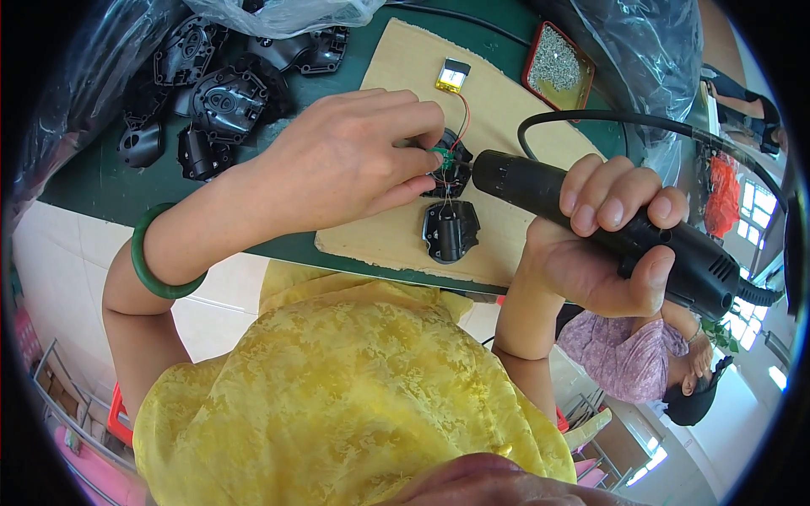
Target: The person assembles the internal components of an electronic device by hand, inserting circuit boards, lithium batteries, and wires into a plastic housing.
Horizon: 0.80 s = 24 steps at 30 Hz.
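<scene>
Gripping the black corded electric screwdriver, the right hand is holding its front end just beside the green circuit board, which is sitting in a black plastic housing on the brown cardboard sheet. The left hand, fingers bent, is touching that board, pinching or not we can't tell, while the pouch battery beyond is showing print too small to read.

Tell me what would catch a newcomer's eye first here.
First comes the thick black corded tool in the right hand, aimed toward a green circuit board by the left hand. Next come the bright yellow garment across the lower middle and the red-rimmed tray of tiny silvery parts, upper right.
</scene>
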Each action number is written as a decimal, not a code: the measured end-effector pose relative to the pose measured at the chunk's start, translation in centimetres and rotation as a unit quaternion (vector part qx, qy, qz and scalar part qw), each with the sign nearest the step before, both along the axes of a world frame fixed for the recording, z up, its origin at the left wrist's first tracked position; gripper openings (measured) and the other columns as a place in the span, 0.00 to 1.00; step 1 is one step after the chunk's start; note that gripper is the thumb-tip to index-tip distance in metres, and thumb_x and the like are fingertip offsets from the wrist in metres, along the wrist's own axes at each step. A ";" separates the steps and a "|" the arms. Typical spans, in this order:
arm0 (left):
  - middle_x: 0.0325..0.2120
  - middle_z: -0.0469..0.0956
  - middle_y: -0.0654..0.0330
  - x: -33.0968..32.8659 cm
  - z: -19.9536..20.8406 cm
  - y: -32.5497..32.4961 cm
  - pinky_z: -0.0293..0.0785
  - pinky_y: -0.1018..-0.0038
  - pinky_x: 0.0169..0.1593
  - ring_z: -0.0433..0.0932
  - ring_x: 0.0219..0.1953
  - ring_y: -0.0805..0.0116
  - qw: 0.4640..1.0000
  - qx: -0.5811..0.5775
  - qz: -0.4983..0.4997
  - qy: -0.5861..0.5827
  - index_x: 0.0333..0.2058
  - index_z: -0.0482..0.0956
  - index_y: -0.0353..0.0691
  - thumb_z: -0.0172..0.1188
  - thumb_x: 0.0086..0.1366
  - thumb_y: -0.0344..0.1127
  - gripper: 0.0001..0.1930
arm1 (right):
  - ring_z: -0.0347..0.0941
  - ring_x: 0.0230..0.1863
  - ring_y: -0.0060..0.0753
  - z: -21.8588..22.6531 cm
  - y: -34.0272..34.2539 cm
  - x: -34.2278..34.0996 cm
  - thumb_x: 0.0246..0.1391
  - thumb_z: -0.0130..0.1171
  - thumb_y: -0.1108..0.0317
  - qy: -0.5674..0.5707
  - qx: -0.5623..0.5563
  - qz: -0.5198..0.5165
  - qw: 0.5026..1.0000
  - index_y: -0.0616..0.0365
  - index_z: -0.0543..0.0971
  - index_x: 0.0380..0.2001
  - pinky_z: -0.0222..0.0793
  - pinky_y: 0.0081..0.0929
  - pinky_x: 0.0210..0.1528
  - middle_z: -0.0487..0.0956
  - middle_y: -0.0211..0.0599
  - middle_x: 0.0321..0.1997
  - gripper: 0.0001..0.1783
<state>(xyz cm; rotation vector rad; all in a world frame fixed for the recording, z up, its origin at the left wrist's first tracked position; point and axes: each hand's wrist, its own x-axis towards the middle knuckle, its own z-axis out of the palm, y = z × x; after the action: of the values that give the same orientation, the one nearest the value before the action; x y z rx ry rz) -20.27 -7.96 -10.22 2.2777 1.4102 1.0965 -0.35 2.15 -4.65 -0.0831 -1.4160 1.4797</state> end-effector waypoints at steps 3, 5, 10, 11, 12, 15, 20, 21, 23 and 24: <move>0.35 0.74 0.61 0.0 0.0 -0.1 0.75 0.67 0.37 0.77 0.35 0.61 1.000 0.000 0.001 -0.001 0.31 0.82 0.36 0.71 0.53 0.30 0.08 | 0.65 0.23 0.23 0.0 0.1 0.2 0.57 0.55 0.51 0.003 -0.009 -0.008 1.000 0.56 0.72 0.43 0.61 0.24 0.28 0.73 0.33 0.28 0.20; 0.35 0.73 0.62 -0.1 0.0 -0.1 0.75 0.67 0.37 0.77 0.35 0.62 1.000 -0.001 -0.001 -0.002 0.31 0.82 0.36 0.70 0.53 0.30 0.08 | 0.65 0.23 0.23 0.1 0.0 0.2 0.57 0.55 0.51 0.004 -0.014 -0.011 1.000 0.56 0.72 0.43 0.61 0.24 0.28 0.73 0.33 0.28 0.20; 0.36 0.73 0.62 0.0 -0.1 -0.1 0.75 0.67 0.37 0.77 0.36 0.62 1.000 0.003 0.004 -0.001 0.32 0.82 0.36 0.70 0.53 0.31 0.09 | 0.69 0.24 0.31 0.0 0.2 1.0 0.58 0.59 0.55 0.009 -0.010 0.027 1.000 0.55 0.68 0.47 0.67 0.31 0.29 0.73 0.40 0.31 0.21; 0.36 0.73 0.62 0.0 -0.1 -0.1 0.75 0.67 0.37 0.77 0.36 0.62 1.000 0.002 0.005 0.002 0.32 0.82 0.37 0.70 0.53 0.31 0.09 | 0.69 0.24 0.31 0.0 0.1 1.0 0.58 0.59 0.55 0.009 -0.010 0.027 1.000 0.55 0.68 0.47 0.67 0.31 0.29 0.73 0.40 0.31 0.21; 0.36 0.73 0.62 0.0 -0.2 -0.1 0.75 0.67 0.37 0.77 0.36 0.62 1.000 0.002 0.005 0.001 0.32 0.82 0.37 0.70 0.53 0.31 0.09 | 0.69 0.24 0.31 0.0 0.1 1.0 0.58 0.60 0.55 0.005 -0.013 0.030 0.999 0.54 0.68 0.47 0.67 0.31 0.29 0.73 0.40 0.31 0.21; 0.35 0.73 0.62 0.1 -0.2 0.0 0.75 0.67 0.36 0.77 0.35 0.62 1.000 0.004 0.004 0.000 0.31 0.82 0.37 0.70 0.53 0.31 0.09 | 0.68 0.24 0.31 0.0 0.0 0.9 0.57 0.62 0.54 -0.009 -0.013 0.033 0.999 0.53 0.68 0.45 0.67 0.31 0.29 0.73 0.39 0.30 0.21; 0.35 0.73 0.62 0.2 -0.1 0.0 0.74 0.68 0.35 0.77 0.35 0.62 1.000 0.012 0.011 -0.001 0.30 0.81 0.36 0.71 0.52 0.31 0.09 | 0.68 0.24 0.30 0.5 0.1 0.5 0.56 0.63 0.54 -0.030 -0.009 0.038 0.999 0.52 0.67 0.43 0.68 0.31 0.30 0.72 0.37 0.29 0.21; 0.35 0.73 0.62 0.2 -0.1 0.0 0.74 0.68 0.35 0.77 0.35 0.62 1.000 0.013 0.010 -0.002 0.30 0.81 0.36 0.71 0.52 0.31 0.09 | 0.68 0.24 0.31 0.5 0.2 0.4 0.57 0.63 0.54 -0.032 -0.009 0.044 0.998 0.52 0.67 0.43 0.68 0.32 0.30 0.72 0.37 0.29 0.20; 0.35 0.73 0.62 0.0 0.0 0.0 0.74 0.67 0.35 0.77 0.34 0.62 1.000 0.006 0.003 0.000 0.30 0.81 0.36 0.71 0.52 0.30 0.09 | 0.68 0.24 0.31 0.5 0.1 0.1 0.57 0.63 0.55 -0.037 -0.006 0.049 0.998 0.53 0.67 0.43 0.68 0.32 0.30 0.72 0.38 0.28 0.20; 0.35 0.73 0.62 0.1 0.0 0.0 0.74 0.67 0.35 0.77 0.34 0.62 1.000 0.010 0.002 -0.004 0.30 0.81 0.36 0.71 0.52 0.30 0.09 | 0.68 0.23 0.32 0.5 0.2 0.1 0.58 0.62 0.56 -0.033 -0.007 0.051 0.998 0.54 0.67 0.43 0.68 0.32 0.30 0.72 0.38 0.28 0.20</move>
<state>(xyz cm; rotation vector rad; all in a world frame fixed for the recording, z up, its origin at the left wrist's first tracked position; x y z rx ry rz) -20.21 -7.95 -10.25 2.2827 1.4074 1.1244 -0.29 2.34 -4.13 -0.0700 -1.4818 1.5830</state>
